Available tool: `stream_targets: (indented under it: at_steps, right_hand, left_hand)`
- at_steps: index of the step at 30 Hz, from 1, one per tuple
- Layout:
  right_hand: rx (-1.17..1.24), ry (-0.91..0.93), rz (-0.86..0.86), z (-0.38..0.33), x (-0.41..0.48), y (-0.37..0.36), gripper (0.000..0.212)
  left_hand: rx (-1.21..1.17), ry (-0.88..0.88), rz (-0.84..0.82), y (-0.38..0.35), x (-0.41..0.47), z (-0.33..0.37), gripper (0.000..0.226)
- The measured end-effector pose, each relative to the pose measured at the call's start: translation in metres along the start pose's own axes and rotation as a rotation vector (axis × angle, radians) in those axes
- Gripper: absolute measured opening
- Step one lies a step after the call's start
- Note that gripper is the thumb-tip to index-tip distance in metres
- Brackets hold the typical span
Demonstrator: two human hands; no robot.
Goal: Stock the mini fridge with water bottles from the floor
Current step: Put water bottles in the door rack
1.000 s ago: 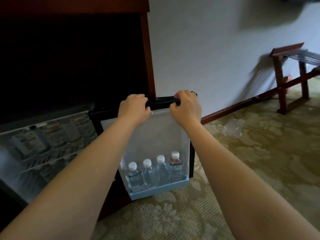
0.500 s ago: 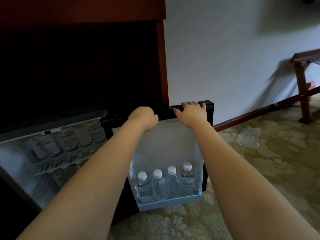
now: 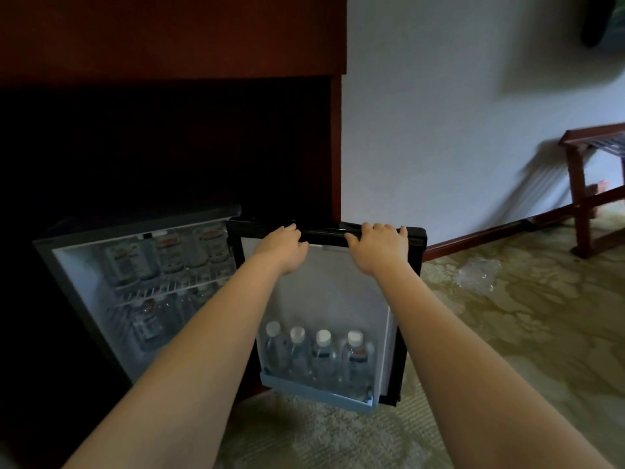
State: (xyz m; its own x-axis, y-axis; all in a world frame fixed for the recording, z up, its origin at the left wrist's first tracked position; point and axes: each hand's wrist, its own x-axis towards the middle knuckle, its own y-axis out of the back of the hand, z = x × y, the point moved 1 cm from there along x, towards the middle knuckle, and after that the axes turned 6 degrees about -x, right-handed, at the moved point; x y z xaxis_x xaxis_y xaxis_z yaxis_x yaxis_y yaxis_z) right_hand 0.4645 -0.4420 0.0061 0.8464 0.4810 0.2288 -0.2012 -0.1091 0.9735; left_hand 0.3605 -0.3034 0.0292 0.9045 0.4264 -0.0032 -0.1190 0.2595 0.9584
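Water bottles (image 3: 318, 358) stand four in a row, upright and capped, in the pale blue door shelf (image 3: 314, 396) at lower centre of the frame. More bottles show inside the mini fridge (image 3: 135, 231) at centre left, a row on the wire rack (image 3: 162, 292) and others below it. Their number cannot be told in the dim light. The fridge door (image 3: 324, 292) stands open to the right of the fridge body. The left hand (image 3: 282, 247) grips the door's top edge, fingers curled over it. The right hand (image 3: 377, 247) grips the same edge close beside it, fingers hooked over the black rim. Neither hand carries a bottle.

Assessment: no loose bottle shows on the floor within view. Only a crumpled sheet of clear plastic wrap (image 3: 477, 274) lies there, at centre right. Stocking is judged complete or very nearly so. Outstanding: shutting the door, and probably clearing the wrap.

Surface and room: patterned beige-olive carpet (image 3: 507, 350) fills the lower right. The fridge sits in a dark recess beneath a reddish wooden cabinet (image 3: 169, 35) at upper left. A pale wall (image 3: 439, 130) with dark skirting (image 3: 473, 239) occupies the upper right. A wooden luggage rack (image 3: 578, 198) stands at the right edge, well apart from the fridge
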Motion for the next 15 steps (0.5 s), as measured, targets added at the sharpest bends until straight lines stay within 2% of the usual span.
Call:
stream_targets:
  at_steps: [8, 12, 15]
  right_hand:
    - [-0.063, 0.056, 0.005, -0.031, -0.080, 0.034, 0.053]
    - [0.001, 0.090, -0.011, -0.050, -0.115, 0.047, 0.053]
    - [0.059, 0.115, -0.038, -0.066, -0.140, 0.060, 0.053]
  left_hand:
    - [-0.128, 0.080, -0.010, 0.016, -0.083, -0.020, 0.046]
    - [-0.137, 0.073, 0.015, 0.013, -0.121, -0.033, 0.032]
    - [-0.158, 0.083, 0.019, 0.016, -0.153, -0.043, 0.039]
